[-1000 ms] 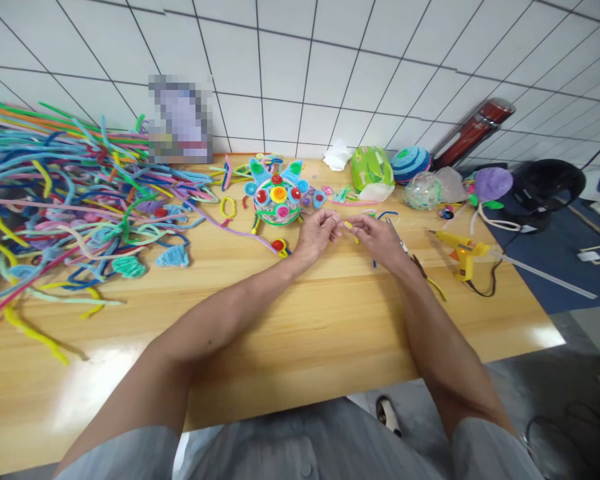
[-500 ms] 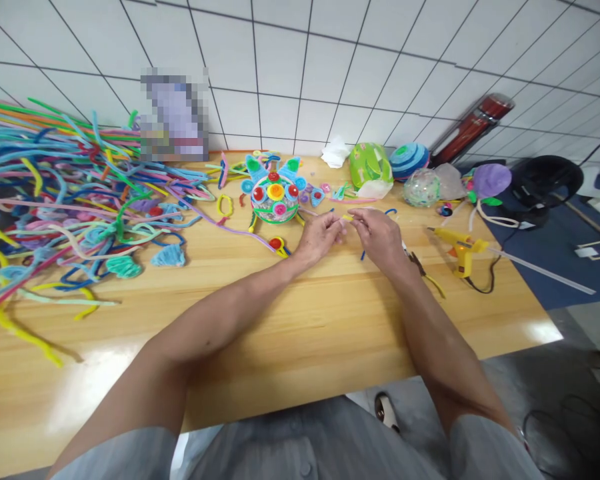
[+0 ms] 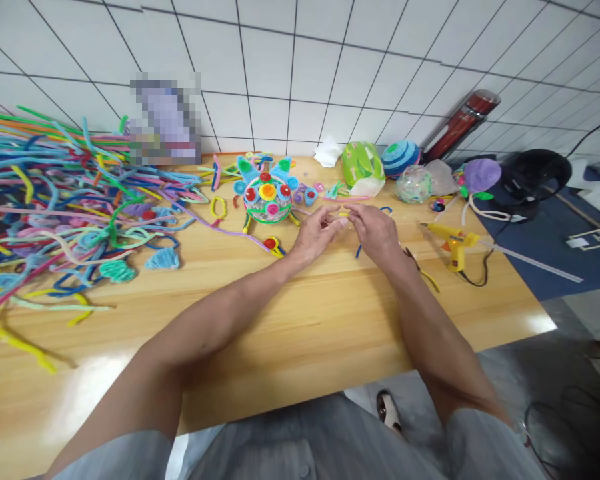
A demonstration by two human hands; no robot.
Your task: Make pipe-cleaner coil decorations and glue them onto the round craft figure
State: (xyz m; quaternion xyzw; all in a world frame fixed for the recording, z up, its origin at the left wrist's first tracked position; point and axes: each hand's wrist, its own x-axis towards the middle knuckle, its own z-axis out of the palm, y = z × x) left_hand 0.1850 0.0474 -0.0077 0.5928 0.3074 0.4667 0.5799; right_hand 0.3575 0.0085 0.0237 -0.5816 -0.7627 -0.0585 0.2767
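Between my fingertips is a short yellow pipe cleaner piece (image 3: 344,214), mostly covered by the fingers. My left hand (image 3: 316,235) pinches it from one side, and my right hand (image 3: 376,232) pinches its other end. Just beyond my left hand stands a decorated ball (image 3: 269,200) with blue and green ears and red, yellow and pink coils. A red and yellow coiled piece (image 3: 272,245) lies left of my left hand. By my right hand rest a bent blue pipe cleaner (image 3: 359,251) and pliers with a yellow handle (image 3: 430,280), partly hidden by the forearm.
A big tangle of coloured pipe cleaners (image 3: 70,207) covers the table's left side. At right lies a yellow glue gun (image 3: 450,244) with a clear stick and cord. Along the wall are a green packet (image 3: 363,167), a blue striped ball (image 3: 400,159) and a red flask (image 3: 463,123).
The view has turned slightly right, so the table's things sit further left. Both hands stay together at the yellow piece, with the fingers slightly shifted around it.
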